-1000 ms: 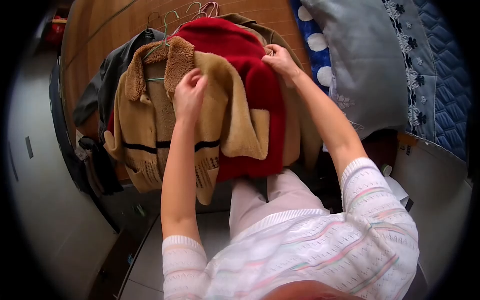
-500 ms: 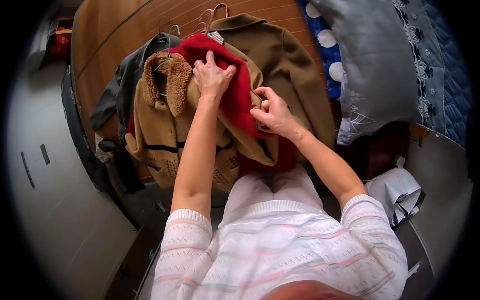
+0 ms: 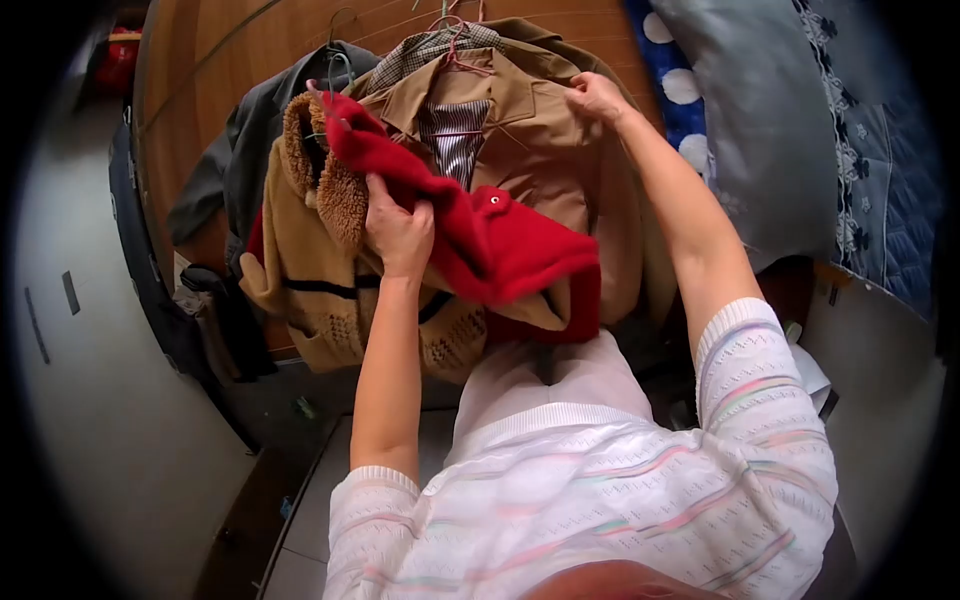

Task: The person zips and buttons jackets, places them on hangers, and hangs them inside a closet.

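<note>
My left hand [image 3: 400, 232] is closed on the edge of a red coat [image 3: 450, 225], which lies folded over to the left with a round button showing. Under my left forearm is a camel coat [image 3: 295, 245] with a brown fleece collar and a black stripe. My right hand [image 3: 598, 98] pinches the shoulder of a tan jacket [image 3: 540, 150]. The jacket's striped lining shows at its neck, where a pink hanger [image 3: 462, 62] sits. My left palm and curled fingers hide part of the red cloth.
A dark grey jacket [image 3: 245, 135] lies at the left of the pile on a wooden surface [image 3: 235, 50]. To the right are a blue cloth with white dots [image 3: 680, 88], a grey pillow [image 3: 765, 120] and a blue quilt [image 3: 905, 190]. A white bag [image 3: 812, 380] stands lower right.
My right hand has moved up and away to the tan jacket's shoulder. My left hand has moved down and grips the red coat, now turned leftward, uncovering the tan jacket.
</note>
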